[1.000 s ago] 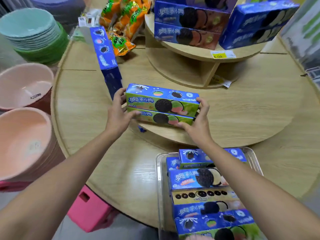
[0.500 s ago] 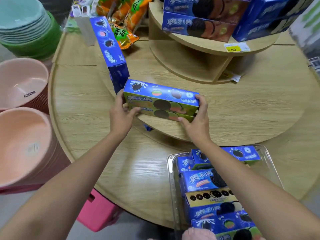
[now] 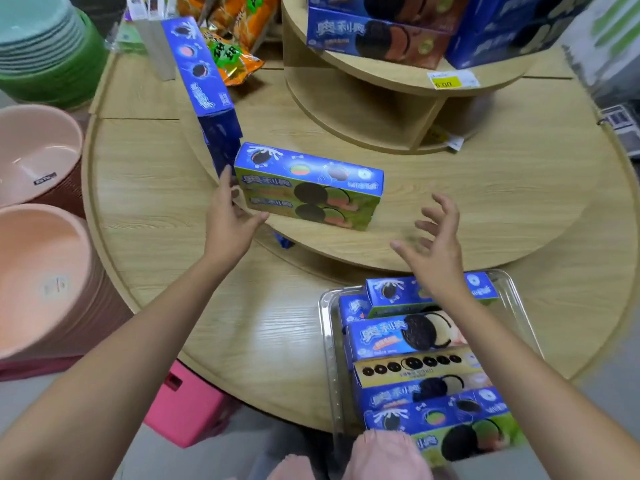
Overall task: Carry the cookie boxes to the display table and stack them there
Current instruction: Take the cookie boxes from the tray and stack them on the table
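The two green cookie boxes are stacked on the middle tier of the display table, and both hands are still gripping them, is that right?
Not quite. The head view shows the two green cookie boxes stacked on the middle tier, but only the left hand touches them, at their left end. The right hand has let go and is open, apart from the boxes.

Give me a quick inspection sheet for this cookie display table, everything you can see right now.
Surface: tiered round wooden display table, light wood grain.
Job's things: two green cookie boxes stacked on the middle tier; more boxes in a clear tray at the table's near edge.
Clutter: an upright blue box left of the stack, orange snack bags behind, yellow price tag on the top tier.
Grips: left hand touching the stack's left end; right hand open, clear of the stack.
Cables: nothing seen.
Surroundings: pink basins, green plates, pink crate on the floor.
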### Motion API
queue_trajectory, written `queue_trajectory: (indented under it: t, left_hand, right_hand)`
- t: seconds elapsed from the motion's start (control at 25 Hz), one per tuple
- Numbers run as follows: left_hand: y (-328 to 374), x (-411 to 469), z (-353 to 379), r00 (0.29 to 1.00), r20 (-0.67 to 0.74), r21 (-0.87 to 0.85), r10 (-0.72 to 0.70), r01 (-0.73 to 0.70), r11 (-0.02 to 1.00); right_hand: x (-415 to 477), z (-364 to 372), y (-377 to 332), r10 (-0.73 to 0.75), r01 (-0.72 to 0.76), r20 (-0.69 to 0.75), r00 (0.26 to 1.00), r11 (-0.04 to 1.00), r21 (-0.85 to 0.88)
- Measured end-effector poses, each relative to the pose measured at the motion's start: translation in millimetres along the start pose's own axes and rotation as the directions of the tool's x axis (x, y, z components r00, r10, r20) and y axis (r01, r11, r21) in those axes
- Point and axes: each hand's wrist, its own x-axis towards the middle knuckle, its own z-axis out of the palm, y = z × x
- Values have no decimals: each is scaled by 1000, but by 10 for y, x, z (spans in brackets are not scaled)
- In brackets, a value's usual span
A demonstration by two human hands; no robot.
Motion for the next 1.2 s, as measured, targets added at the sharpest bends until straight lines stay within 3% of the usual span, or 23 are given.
queue_trajectory:
  t: [0.12,0.24,0.32,0.44,0.72,0.84,0.92,1.04,1.2]
  left_hand:
    - [116,-452,85,992,-112,66,-48,56,996]
    - [216,-1245,258,993,100,7,-58,58,998]
    - [263,-1754,443,947,277,-79,-161,189,979]
    - [263,-2244,745,893,361,-100,-267,322,941]
    - [301,-2962,1123,902,167,28,-399,400,916]
    - [406,-3179,1180,858,178,-49,-482,497,867]
    - [467,-3312,1209,837,182,-38,-517,531,846]
    - [554,-3430,1248,853,160,86,-496,489,868]
    - [560,-3469,1218,862,135,-1,-488,493,870]
  right_hand:
    - [-273,-496,183,42,-42,12,999,998,-38]
    - [-538,-840,436,138,-127,70,988,981,-150]
    - [-717,-1022,593,197,-171,150,969,970,-173]
    - [-870,-1197,778,206,-157,265,942,968,-195]
    - [-1209,-1433,1029,171,-75,374,912,964,-257]
    - [-1398,-1477,1046,152,-45,396,906,963,-267]
    - [-1502,-1490,1038,239,-135,416,878,955,-263]
    - [-1679,-1493,1043,303,-145,486,820,931,-335]
    - [-1725,-1553,1022,303,-158,471,829,933,-322]
